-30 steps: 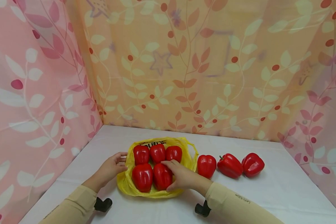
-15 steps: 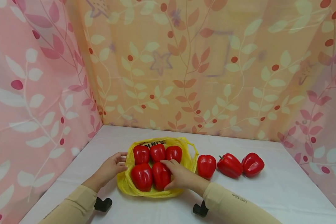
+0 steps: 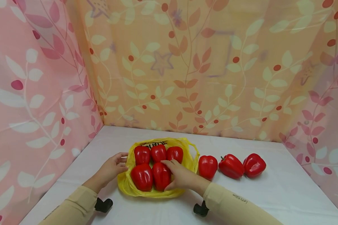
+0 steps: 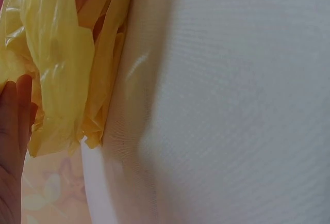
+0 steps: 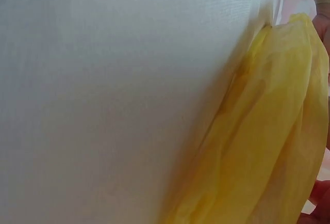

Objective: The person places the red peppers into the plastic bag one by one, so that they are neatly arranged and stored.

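Note:
A yellow plastic bag (image 3: 124, 186) with dark lettering lies spread on the table, with several red bell peppers (image 3: 142, 177) sitting in its opening in two rows. My right hand (image 3: 183, 177) reaches over the bag's right side and grips the front-right bell pepper (image 3: 161, 176), thumb low and fingers over its top. At the bag's left side, my left hand (image 3: 109, 170) touches the plastic with its fingers extended. In the left wrist view those fingers (image 4: 10, 115) lie against the crumpled bag (image 4: 56, 69). The right wrist view shows mostly the bag's outer wall (image 5: 258, 131).
Three more red bell peppers, the nearest one (image 3: 207, 167), a stemmed one (image 3: 231, 166) and the far-right one (image 3: 254, 165), stand in a row right of the bag. The white table (image 3: 293, 190) is bounded by flowered curtains (image 3: 186, 78) at the back and sides.
My right hand has shifted slightly left, pushing the front-right bell pepper that way; the front-left one has slid a little left with it. My left hand has hardly moved.

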`<state>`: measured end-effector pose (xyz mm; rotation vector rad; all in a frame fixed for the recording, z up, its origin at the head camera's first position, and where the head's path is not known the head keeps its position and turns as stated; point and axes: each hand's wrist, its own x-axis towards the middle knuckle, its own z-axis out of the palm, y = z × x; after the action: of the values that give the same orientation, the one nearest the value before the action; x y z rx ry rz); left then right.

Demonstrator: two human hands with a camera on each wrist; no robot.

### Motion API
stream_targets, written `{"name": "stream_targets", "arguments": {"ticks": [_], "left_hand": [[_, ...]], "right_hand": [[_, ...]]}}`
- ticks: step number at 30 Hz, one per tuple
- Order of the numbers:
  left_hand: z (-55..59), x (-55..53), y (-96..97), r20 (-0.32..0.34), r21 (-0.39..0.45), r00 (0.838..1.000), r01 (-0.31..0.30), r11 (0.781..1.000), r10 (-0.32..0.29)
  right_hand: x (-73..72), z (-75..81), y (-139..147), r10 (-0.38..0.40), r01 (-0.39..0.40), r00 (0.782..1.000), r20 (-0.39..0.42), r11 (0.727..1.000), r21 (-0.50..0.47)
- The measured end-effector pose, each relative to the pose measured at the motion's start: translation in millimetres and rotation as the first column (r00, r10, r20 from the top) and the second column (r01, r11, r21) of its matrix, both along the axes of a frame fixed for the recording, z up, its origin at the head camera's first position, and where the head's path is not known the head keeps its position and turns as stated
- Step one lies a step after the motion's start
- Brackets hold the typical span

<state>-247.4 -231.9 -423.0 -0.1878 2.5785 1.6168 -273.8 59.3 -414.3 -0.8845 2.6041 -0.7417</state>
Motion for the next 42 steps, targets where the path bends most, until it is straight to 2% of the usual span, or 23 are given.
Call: {"name": "stream_targets", "arguments": {"ticks": [8, 16, 23, 27, 36, 42], "left_hand": [[-0.3, 0.2, 0.0, -0.003, 0.004, 1.000, -0.001, 1.000, 0.001], [0.3, 0.9, 0.5, 0.006, 0.010, 1.000, -0.004, 1.000, 0.004], [0.1, 0.7, 0.5, 0.004, 0.019, 1.000, -0.002, 1.000, 0.002], [-0.5, 0.5, 0.2, -0.002, 0.018, 1.000, -0.001, 1.000, 0.001], [-0.3, 0.9, -0.1, -0.004, 0.012, 1.000, 0.001, 1.000, -0.001], [-1.7, 0.5, -0.7, -0.001, 0.011, 1.000, -0.001, 1.000, 0.001]], "right_hand": [[0.6, 6.6, 5, 0.017, -0.017, 1.000, 0.010, 1.000, -0.010], [-2.2, 15.9, 11, 0.047, -0.047, 0.999, 0.001, 0.997, -0.065], [-3.3, 22.3, 20, 0.038, -0.035, 0.999, 0.016, 0.991, -0.128], [-3.2, 27.8, 27, 0.024, -0.024, 1.000, -0.004, 0.991, -0.134], [-6.7, 34.7, 47, -0.030, 0.033, 0.999, 0.016, 0.982, -0.187], [-9.9, 38.9, 59, -0.043, 0.035, 0.998, -0.037, 0.982, -0.184]]}}
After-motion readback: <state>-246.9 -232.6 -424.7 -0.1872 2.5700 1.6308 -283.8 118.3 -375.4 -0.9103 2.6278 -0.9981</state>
